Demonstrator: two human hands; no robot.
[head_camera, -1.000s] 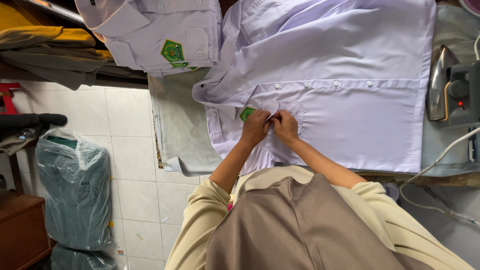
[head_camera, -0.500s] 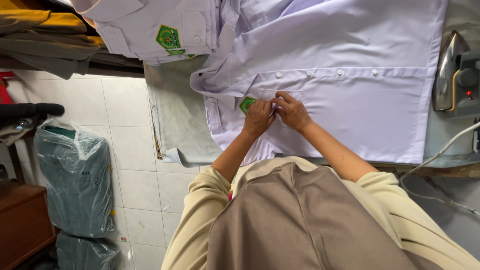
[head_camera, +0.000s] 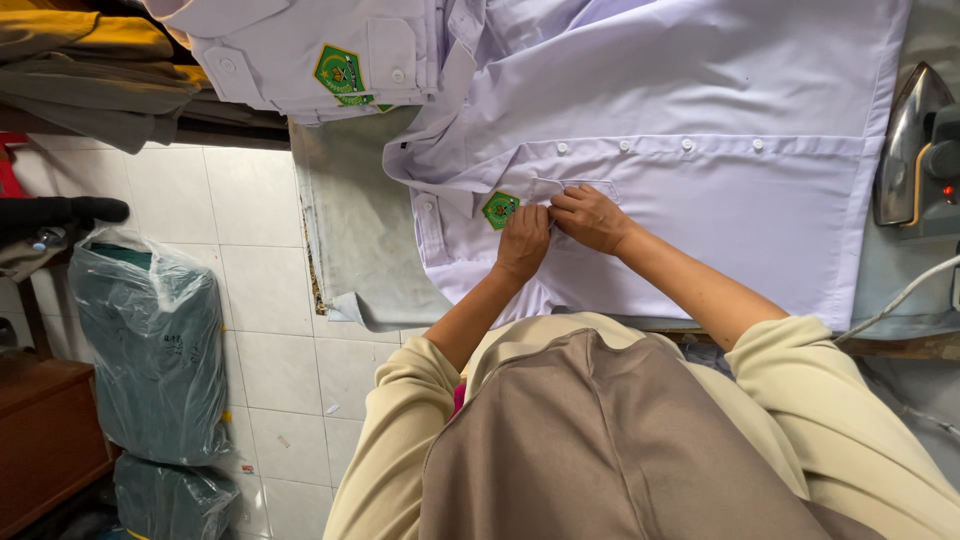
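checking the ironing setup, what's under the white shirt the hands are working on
A grey padded cover shows beside the white shirt and runs beneath it. The shirt hides the rest. Left hand and right hand rest on its pocket.

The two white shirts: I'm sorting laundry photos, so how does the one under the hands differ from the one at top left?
The spread shirt lies opened flat on the ironing surface; the folded shirt sits on a stack. Both hands, left hand and right hand, touch the spread shirt at its pocket; nothing touches the folded shirt. Both are white with a green badge on the pocket.
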